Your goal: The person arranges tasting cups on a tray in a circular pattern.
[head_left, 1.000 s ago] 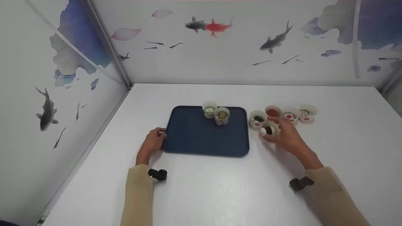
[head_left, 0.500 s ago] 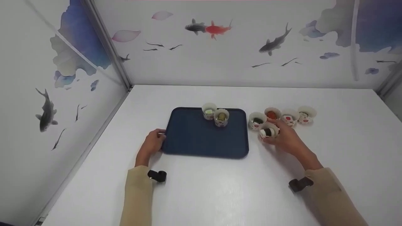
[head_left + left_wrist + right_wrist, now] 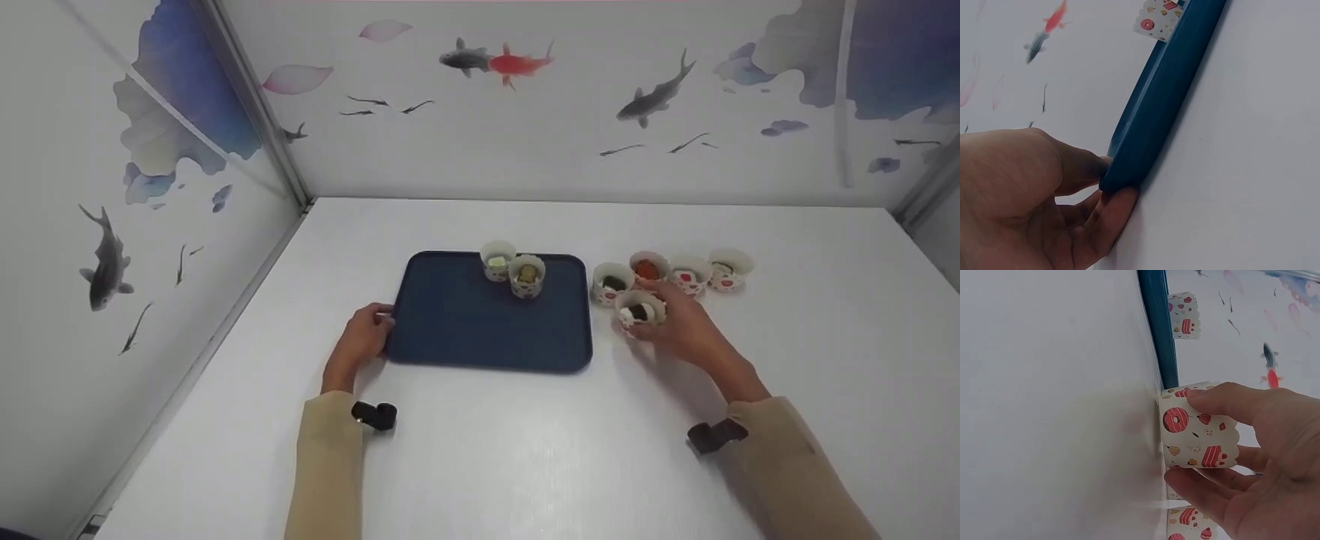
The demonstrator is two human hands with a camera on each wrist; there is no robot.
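Note:
My left hand (image 3: 366, 334) holds the left edge of a dark blue tray (image 3: 480, 337); in the left wrist view its thumb lies on the rim and fingers reach beneath. My right hand (image 3: 686, 322) grips a paper cup (image 3: 1199, 433) printed with doughnuts and cake slices, thumb on one side, fingers on the other. Inside that cup sits a white piece with a dark band (image 3: 637, 313), like sushi. The cup is just right of the tray, close in front of a cup with dark green food (image 3: 613, 285) and a cup with orange-red food (image 3: 649, 268).
Two cups stand at the tray's back edge, one with pale green food (image 3: 498, 262), the other with a brownish piece (image 3: 527, 276). Farther right are a cup with a red-and-white piece (image 3: 688, 277) and a cup with whitish food (image 3: 727, 271). White walls bound the table (image 3: 480, 450) behind and left.

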